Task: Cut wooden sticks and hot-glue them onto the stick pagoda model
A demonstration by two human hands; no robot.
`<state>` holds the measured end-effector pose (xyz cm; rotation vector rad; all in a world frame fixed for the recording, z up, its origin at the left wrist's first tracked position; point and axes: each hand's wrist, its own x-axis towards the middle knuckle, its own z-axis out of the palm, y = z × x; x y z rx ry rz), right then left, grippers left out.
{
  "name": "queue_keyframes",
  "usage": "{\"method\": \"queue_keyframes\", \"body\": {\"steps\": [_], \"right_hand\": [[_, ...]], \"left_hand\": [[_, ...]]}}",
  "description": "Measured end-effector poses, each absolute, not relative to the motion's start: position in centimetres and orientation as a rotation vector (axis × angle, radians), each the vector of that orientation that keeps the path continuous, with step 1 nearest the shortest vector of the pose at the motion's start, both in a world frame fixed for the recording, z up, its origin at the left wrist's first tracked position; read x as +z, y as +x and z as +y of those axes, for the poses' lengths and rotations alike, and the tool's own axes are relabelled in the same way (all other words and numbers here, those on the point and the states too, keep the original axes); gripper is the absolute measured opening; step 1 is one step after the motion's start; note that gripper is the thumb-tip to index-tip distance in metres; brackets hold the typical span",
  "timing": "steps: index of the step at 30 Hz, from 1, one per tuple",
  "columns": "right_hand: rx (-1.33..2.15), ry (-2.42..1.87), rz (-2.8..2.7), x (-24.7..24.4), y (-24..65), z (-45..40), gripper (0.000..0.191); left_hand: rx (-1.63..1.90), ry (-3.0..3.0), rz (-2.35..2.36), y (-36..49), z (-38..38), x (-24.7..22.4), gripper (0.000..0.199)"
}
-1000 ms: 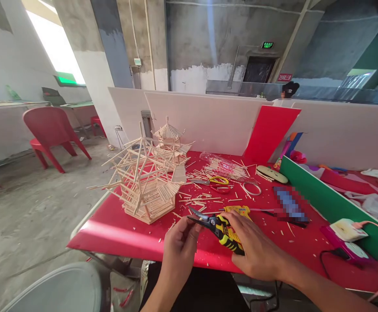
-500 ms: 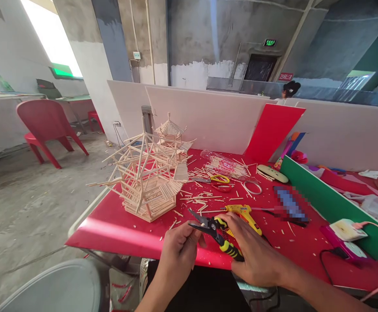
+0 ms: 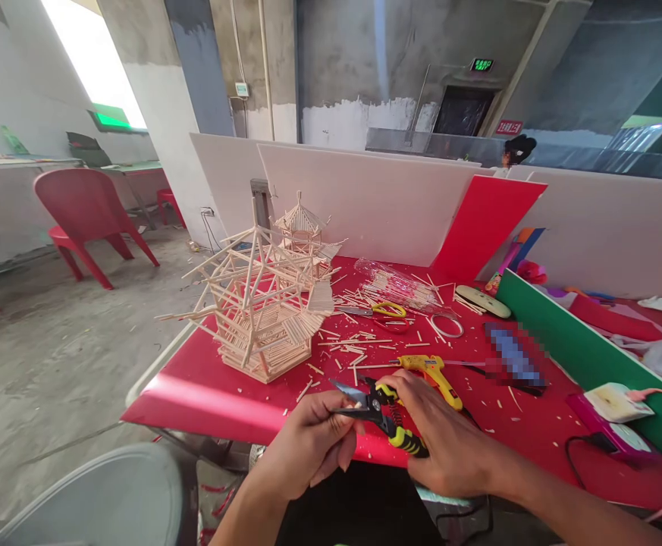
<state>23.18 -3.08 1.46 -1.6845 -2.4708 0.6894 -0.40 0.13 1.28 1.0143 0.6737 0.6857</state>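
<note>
Near the front edge of the red table (image 3: 205,402), my right hand (image 3: 444,432) grips black and yellow shears (image 3: 377,406) by their handles. The shears' blades point left and are parted. My left hand (image 3: 311,440) is closed at the blades, with thumb and fingertips pinched together; a tiny pale piece shows at the fingertips, too small to name. Behind my hands, to the left, stands a pavilion frame of thin wooden sticks (image 3: 256,303). A smaller stick tower (image 3: 301,220) with a pointed roof rises behind it.
A yellow glue gun (image 3: 433,371), yellow-handled scissors (image 3: 388,309), a tape ring (image 3: 447,325) and loose sticks (image 3: 359,345) lie beyond my hands. At right are a phone (image 3: 513,356), a green board (image 3: 569,349) and a power strip (image 3: 615,432). A grey stool (image 3: 97,493) stands front left.
The blades have turned slightly and stand less far apart. My left hand has shifted a little, its lower fingers now more visible. The whole view has moved slightly.
</note>
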Motion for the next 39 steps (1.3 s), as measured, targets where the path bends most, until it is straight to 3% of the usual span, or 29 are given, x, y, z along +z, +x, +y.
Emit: {"method": "queue_keyframes", "body": {"steps": [4,12,21,30,39], "right_hand": [[0.707,-1.657,-2.452,0.7,23.4,-3.2,0.094],[0.743,-1.789,-2.333,0.9,23.1,-2.8,0.091],[0.739,-1.628,-2.425,1.2,23.5,-2.7,0.098],[0.875,-1.826,-2.377,0.2,23.3,-2.8,0.098],[0.876,-1.682,-2.379,0.8,22.7,-2.6,0.101]], "left_hand": [[0.683,0.956,0.618,-0.3,0.1,1.5,0.041],[1.013,1.332,0.931,0.7,-0.6,0.9,0.03],[0.847,1.089,0.771,0.3,-0.5,0.9,0.043],[0.87,1.038,0.826,1.1,-0.5,0.9,0.052],[0.822,0.916,0.692,0.2,-0.1,0.2,0.045]]}}
